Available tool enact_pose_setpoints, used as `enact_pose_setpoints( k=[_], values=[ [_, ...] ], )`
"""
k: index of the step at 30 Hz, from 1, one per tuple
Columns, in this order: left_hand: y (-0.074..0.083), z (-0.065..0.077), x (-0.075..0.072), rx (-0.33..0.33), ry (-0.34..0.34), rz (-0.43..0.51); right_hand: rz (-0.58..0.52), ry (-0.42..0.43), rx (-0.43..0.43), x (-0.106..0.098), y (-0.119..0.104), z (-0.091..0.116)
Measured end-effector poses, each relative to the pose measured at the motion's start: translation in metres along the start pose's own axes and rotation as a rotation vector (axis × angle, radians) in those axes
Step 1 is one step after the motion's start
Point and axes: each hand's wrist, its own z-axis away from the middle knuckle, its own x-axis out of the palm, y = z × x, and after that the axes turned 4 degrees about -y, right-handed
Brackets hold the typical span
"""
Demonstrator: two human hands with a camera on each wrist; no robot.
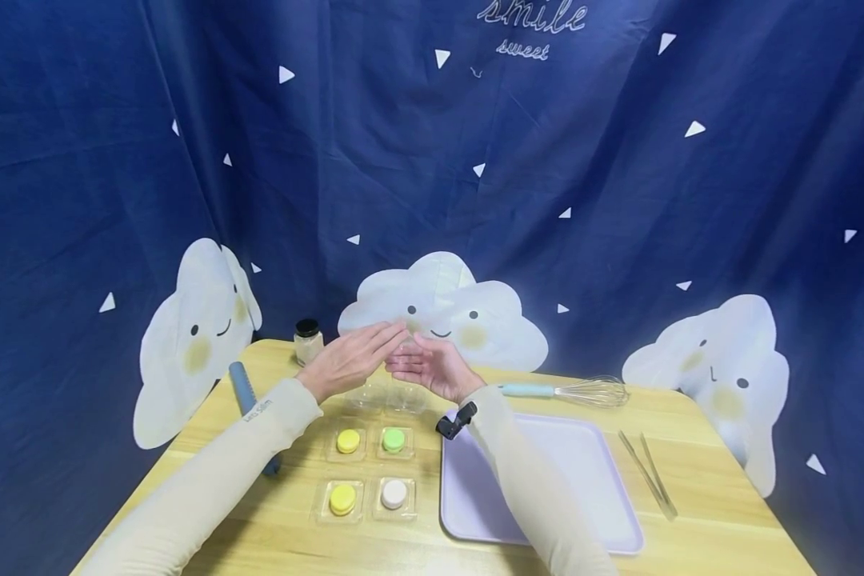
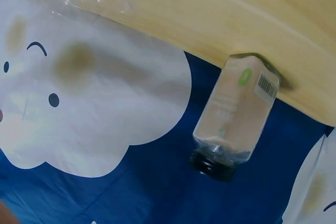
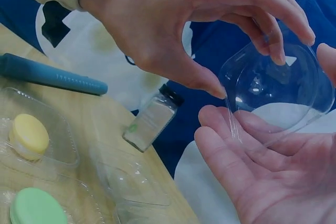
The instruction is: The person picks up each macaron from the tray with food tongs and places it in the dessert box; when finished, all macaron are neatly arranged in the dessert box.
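Seeing yellow on two macarons (image 1: pixel 348 441), mint green on a third macaron (image 1: pixel 393 439), white on the fourth macaron (image 1: pixel 394 494). Totally clear on the plastic shell (image 3: pixel 296 88). Getting pale lilac on the tray (image 1: pixel 576 480), baby blue on the whisk handle (image 1: pixel 527 390), black on the jar lid (image 1: pixel 306 326). Also spotting light wood grain on the table (image 1: pixel 706 448) and navy on the curtain (image 1: pixel 374 144), with white triangles (image 1: pixel 442 58) and smiley white clouds (image 1: pixel 442 280).

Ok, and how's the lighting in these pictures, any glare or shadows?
Head view: brightest, with the lavender rectangular tray looking pale, almost washed out; left wrist view: dimmer and soft, a shadow on the table beside the clear jar with a black lid; right wrist view: also dim, small bright glints on the raised clear plastic container.
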Motion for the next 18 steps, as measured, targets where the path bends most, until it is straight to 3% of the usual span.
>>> enact_pose_setpoints(
  k=[2, 4, 8, 11, 14, 18],
  values=[
    [0.001, 0.000, 0.000, -0.050, -0.004, 0.095, 0.010, 0.019, -0.009, 0.001, 0.001, 0.000],
    [0.001, -0.001, -0.002, -0.156, -0.032, 0.259, 0.040, 0.052, -0.032, 0.003, 0.002, -0.001],
    [0.000, -0.004, -0.010, -0.520, -0.137, 0.683, 0.176, 0.161, -0.116, 0.009, 0.005, -0.002],
    [-0.006, -0.006, -0.017, -0.745, -0.198, 0.948, 0.381, 0.252, -0.190, 0.015, 0.007, -0.002],
    [-0.013, -0.003, -0.024, -0.827, -0.222, 1.179, 0.600, 0.327, -0.271, 0.021, 0.009, -0.001],
    [-0.020, 0.007, -0.030, -0.846, -0.251, 1.391, 0.835, 0.362, -0.400, 0.029, 0.012, 0.000]
  ],
)
